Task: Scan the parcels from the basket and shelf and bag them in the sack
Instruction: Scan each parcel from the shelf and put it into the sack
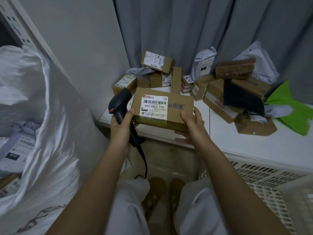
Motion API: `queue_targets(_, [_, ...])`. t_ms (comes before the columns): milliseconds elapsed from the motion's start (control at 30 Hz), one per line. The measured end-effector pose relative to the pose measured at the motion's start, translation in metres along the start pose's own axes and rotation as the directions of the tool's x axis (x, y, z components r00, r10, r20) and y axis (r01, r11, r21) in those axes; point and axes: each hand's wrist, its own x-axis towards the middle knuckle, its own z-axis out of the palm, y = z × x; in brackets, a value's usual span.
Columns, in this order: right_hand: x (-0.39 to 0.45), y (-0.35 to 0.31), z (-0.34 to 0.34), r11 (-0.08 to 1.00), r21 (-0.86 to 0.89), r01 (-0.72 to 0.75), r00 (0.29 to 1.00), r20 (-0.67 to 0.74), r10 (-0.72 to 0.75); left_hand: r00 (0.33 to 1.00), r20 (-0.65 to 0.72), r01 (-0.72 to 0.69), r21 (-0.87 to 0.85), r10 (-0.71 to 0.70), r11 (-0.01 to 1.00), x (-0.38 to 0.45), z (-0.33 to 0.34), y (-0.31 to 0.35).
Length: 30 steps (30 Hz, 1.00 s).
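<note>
a large white woven plastic sack (50,133) fills the nine o'clock side, its mouth open, with grey mailer bags and labelled parcels lying inside near the left edge. behind everything hangs a grey pleated curtain (194,28), running from twelve o'clock to two o'clock. a white flat shelf top (245,141) spreads from the centre out to three o'clock, and a white perforated plastic basket (271,192) sits at five o'clock below it.

on the shelf, from twelve to two o'clock, lies a loose heap of brown cardboard parcels (218,97), some stacked and tilted against each other, mixed with grey plastic mailer bags (204,62) leaning on the curtain. a bright green plastic bag (291,112) lies at three o'clock, touching the heap's edge.

at the centre, a brown cardboard box with a white barcode label (162,109) is held above the shelf's front edge, label facing up. the right hand (193,128) is curled around its right end, thumb on top and fingers beneath. the left hand (121,128) is wrapped closed around the handle of a black handheld barcode scanner (119,106), its thumb touching the box's left edge; the scanner head sits just beside the box at ten o'clock of it, and its black cable drops toward six o'clock.
</note>
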Motion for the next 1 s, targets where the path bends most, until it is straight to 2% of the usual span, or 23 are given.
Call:
queue_targets(167, [0.012,0.007,-0.006,0.982,0.191,-0.003,0.999,-0.034,0.010,0.999,0.028,-0.045,0.162,0.041,0.986,0.001,-0.002,-0.004])
queue_targets(300, [0.022,0.010,-0.009,0.991,0.128,0.050,0.989,-0.147,-0.031,0.992,0.089,-0.119,0.408,0.090,0.905,-0.005,-0.005,-0.005])
queue_targets(433, [0.032,0.016,-0.015,1.000,0.030,0.009,0.976,-0.219,-0.002,0.972,0.206,-0.211,0.533,0.116,0.819,-0.017,-0.002,-0.004])
queue_targets(667, [0.042,0.021,-0.019,0.993,0.112,0.026,0.979,-0.206,-0.002,0.970,0.239,-0.103,0.560,-0.041,0.822,-0.022,-0.001,-0.007])
queue_targets(800, [0.047,0.023,-0.023,0.980,0.198,0.016,0.974,-0.223,0.029,0.969,0.228,-0.046,0.533,-0.091,0.845,-0.020,0.002,-0.008])
queue_targets(1000, [0.050,0.024,-0.027,0.978,0.208,0.011,0.969,-0.244,0.041,0.958,0.242,-0.008,0.565,-0.156,0.825,-0.016,0.004,-0.009])
